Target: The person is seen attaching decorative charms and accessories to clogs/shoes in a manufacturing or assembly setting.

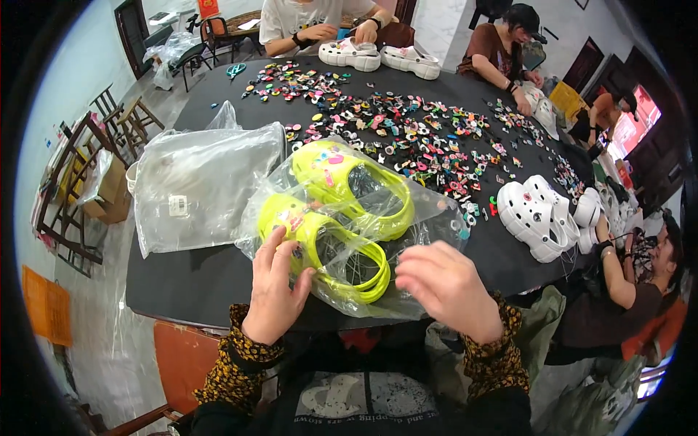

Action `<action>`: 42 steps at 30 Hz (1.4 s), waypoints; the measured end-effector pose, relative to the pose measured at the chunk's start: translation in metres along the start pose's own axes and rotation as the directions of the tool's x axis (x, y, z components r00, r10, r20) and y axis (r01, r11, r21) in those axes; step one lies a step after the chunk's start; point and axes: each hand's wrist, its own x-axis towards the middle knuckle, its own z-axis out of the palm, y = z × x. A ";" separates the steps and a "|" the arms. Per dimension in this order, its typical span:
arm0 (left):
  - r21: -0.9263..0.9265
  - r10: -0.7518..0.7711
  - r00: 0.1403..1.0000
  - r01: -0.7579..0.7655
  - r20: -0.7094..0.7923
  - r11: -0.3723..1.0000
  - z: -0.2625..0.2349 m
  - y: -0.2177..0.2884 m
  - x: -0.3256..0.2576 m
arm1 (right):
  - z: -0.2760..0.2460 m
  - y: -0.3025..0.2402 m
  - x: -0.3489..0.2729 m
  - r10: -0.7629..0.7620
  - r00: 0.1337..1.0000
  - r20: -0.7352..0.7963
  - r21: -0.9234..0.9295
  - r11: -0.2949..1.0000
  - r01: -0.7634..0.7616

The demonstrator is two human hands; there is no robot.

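A pair of lime-green clogs (382, 280) lies inside a clear plastic bag (454, 225) in front of me, with small pink and other coloured charms on the uppers. My left hand (276, 291) is open, fingers apart, its fingertips at the bag beside the nearer clog's toe. Over the bag's right side, near the clogs' heel straps, hovers my right hand (451, 287) with its fingers curled in. Whether a fold of plastic is pinched there is hidden. Left of the clogs lies a larger clear plastic bag (207, 192) with a white label.
Loose shoe charms (407, 131) spread across the black table (189, 280). White clogs (538, 218) stand at the right. A co-worker across the table handles a white clog (349, 54); other people sit along the right side. A wooden chair (185, 363) is near my left arm.
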 end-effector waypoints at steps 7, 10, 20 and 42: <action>-0.120 0.040 0.994 -0.052 -0.097 0.991 -0.003 -0.007 -0.003 | 0.037 0.014 0.041 -0.015 0.989 0.150 -0.298 0.953 0.059; -0.232 0.059 0.996 -0.074 -0.071 0.970 -0.009 -0.005 -0.005 | 0.051 0.023 0.054 0.057 0.961 0.271 -0.324 0.945 0.036; -0.112 -0.028 0.999 0.022 -0.044 0.993 -0.035 -0.050 0.002 | 0.069 0.057 0.061 0.007 0.915 0.404 -0.303 0.945 0.126; -0.650 -0.404 0.784 0.619 0.472 0.441 -0.039 -0.106 0.075 | -0.025 0.017 0.021 -0.216 0.962 0.166 -0.255 0.933 0.254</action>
